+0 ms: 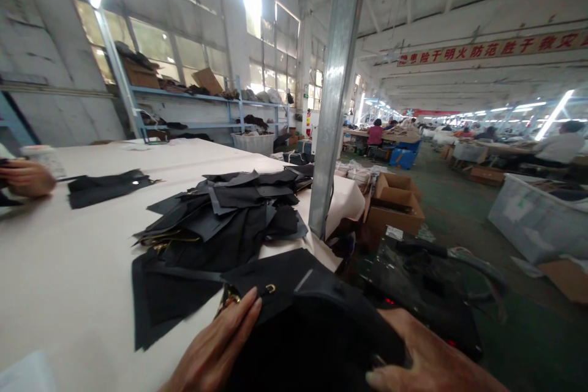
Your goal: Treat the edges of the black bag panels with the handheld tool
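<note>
My left hand rests at the bottom edge on a black fabric piece with a small gold buckle, its fingers close together and pressed on the cloth. At the bottom right my right hand grips the far side of the same piece, thumb on top. Just beyond lies a heap of black fabric pieces with gold fittings on the white table.
A metal post rises at the table's right edge. Another person's hand lies at the far left beside a smaller black stack. Cardboard boxes and a grey bin stand on the floor; workers sit far back.
</note>
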Demonstrator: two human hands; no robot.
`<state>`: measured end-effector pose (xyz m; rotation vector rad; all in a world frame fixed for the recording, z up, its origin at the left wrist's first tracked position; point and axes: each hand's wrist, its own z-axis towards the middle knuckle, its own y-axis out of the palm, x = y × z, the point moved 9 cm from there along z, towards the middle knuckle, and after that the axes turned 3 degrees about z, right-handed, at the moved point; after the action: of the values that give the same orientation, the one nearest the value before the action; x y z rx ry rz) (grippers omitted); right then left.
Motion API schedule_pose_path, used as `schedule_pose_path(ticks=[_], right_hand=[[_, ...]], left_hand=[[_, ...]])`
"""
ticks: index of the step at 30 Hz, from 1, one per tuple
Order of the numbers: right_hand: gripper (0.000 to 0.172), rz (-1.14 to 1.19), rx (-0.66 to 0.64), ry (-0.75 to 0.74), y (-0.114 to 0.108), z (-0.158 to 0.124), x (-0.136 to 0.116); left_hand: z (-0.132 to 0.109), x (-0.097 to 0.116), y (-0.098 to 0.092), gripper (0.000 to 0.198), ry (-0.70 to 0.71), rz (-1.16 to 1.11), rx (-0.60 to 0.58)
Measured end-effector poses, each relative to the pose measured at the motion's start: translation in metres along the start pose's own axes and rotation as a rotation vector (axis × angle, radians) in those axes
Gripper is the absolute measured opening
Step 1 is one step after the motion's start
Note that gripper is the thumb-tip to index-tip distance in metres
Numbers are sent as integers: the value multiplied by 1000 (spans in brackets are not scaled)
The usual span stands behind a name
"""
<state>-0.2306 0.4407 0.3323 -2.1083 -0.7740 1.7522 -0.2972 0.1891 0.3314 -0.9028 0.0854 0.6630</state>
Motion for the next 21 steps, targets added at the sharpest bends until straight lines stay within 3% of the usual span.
schedule_pose_path(ticks=[5, 10, 14, 18, 21], right_hand=[[30, 37, -119, -117, 21, 24, -26], [24, 219, -291, -97, 41, 43, -36], [23, 327, -335, -83, 40, 46, -38], [25, 316, -275, -90, 24, 43, -37], [24, 273, -273, -100, 19, 40, -34]], left_hand=[[2, 1, -7, 58, -11, -67, -14], [-7, -2, -5, 53, 7, -38, 3], [-21, -2, 6, 55, 40, 8, -72], [-31, 0, 19, 55, 77, 39, -191], [-29, -1, 17, 57, 62, 8, -149]])
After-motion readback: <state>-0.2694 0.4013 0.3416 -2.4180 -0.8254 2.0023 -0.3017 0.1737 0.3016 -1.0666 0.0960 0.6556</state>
